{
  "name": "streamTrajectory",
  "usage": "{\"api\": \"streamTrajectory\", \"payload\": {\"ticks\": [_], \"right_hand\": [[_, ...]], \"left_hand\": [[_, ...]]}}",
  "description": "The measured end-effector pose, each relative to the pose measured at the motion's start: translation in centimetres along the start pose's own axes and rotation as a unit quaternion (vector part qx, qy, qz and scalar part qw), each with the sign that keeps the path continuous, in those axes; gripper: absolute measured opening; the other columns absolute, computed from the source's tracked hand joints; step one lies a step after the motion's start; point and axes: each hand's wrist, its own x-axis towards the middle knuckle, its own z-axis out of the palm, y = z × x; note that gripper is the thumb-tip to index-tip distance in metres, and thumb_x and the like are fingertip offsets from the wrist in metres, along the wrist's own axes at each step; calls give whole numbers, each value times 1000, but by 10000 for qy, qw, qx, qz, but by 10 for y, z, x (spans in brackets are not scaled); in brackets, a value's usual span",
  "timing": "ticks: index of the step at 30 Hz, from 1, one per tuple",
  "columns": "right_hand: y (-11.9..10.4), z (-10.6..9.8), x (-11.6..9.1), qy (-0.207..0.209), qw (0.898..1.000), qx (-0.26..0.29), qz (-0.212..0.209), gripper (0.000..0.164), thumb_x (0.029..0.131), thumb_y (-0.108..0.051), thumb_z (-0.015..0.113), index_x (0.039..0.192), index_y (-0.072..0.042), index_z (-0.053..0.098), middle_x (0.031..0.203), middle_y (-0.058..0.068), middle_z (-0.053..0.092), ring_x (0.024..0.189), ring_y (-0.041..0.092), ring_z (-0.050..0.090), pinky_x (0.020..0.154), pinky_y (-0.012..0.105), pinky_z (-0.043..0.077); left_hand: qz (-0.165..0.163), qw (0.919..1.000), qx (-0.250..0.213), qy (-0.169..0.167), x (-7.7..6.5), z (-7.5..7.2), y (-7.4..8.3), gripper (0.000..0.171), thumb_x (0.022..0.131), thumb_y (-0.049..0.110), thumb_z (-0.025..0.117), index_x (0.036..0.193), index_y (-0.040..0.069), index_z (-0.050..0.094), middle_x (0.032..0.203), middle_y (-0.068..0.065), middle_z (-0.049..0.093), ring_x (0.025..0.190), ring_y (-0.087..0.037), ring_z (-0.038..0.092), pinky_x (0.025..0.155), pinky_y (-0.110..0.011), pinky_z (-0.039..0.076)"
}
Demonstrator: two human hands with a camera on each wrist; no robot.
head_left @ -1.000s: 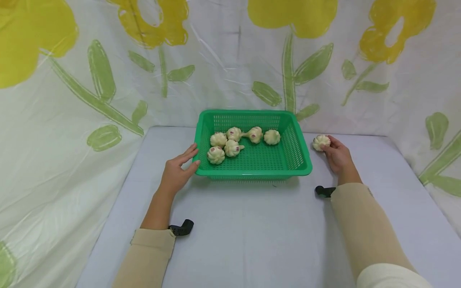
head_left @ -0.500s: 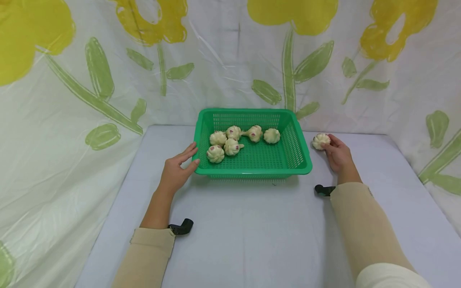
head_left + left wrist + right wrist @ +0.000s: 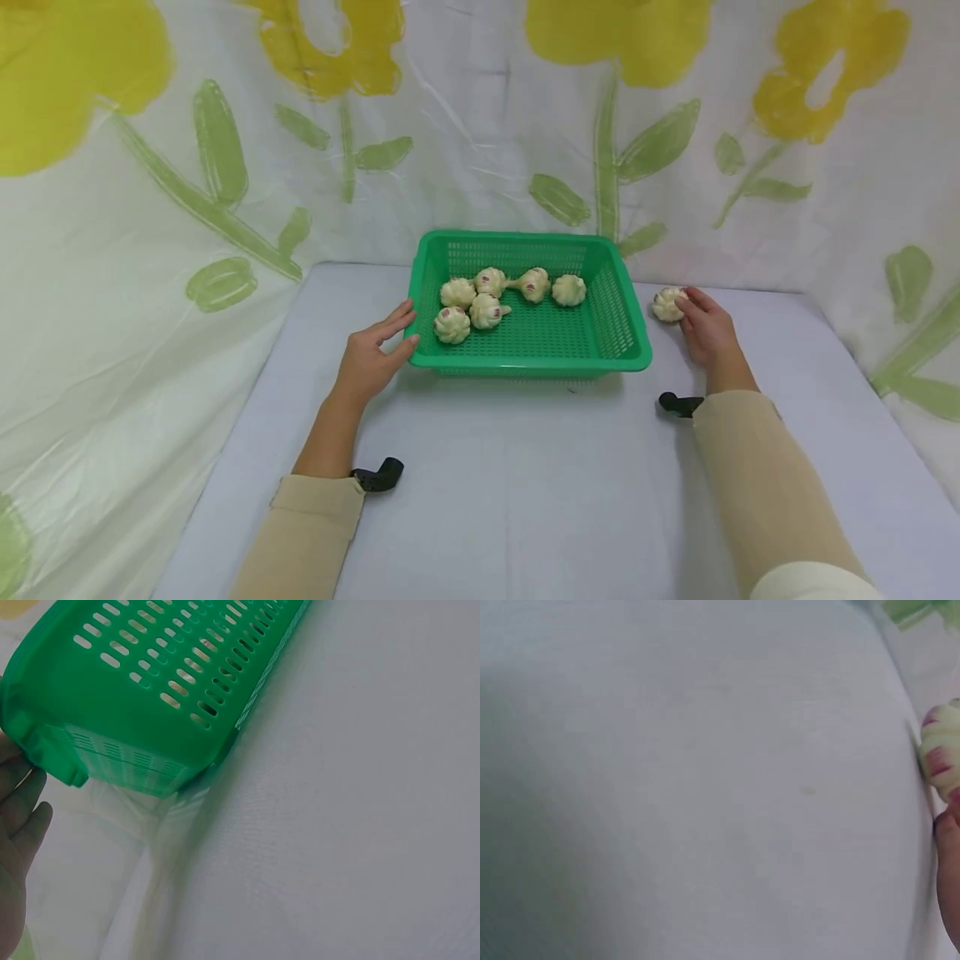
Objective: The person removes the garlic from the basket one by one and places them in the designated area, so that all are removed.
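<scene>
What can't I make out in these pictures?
- Head view: part of the garlic bulb, behind the right hand.
- Left wrist view: the bulbs inside, mostly screened by the basket; part of the left hand, past the left edge.
- Right wrist view: much of the held bulb, past the right edge.

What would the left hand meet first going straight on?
The green basket; the left hand is at its rim, seemingly touching, though depth is hard to judge. Garlic bulbs sit beyond, inside.

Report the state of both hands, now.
Left hand: open, touching the green basket.
Right hand: holding a garlic bulb.
</scene>
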Motion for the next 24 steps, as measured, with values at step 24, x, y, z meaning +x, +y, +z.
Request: {"api": "streamTrajectory", "payload": {"ticks": [24], "right_hand": [[-125, 107, -18, -1017, 8085, -5555, -1657, 71, 86, -54, 69, 145, -18, 51, 138, -2, 61, 131, 22, 51, 113, 54, 34]], "left_hand": [[195, 9998, 56, 32, 1, 0, -3, 43, 91, 13, 71, 132, 5, 62, 144, -2, 54, 132, -22, 53, 106, -39, 45]]}}
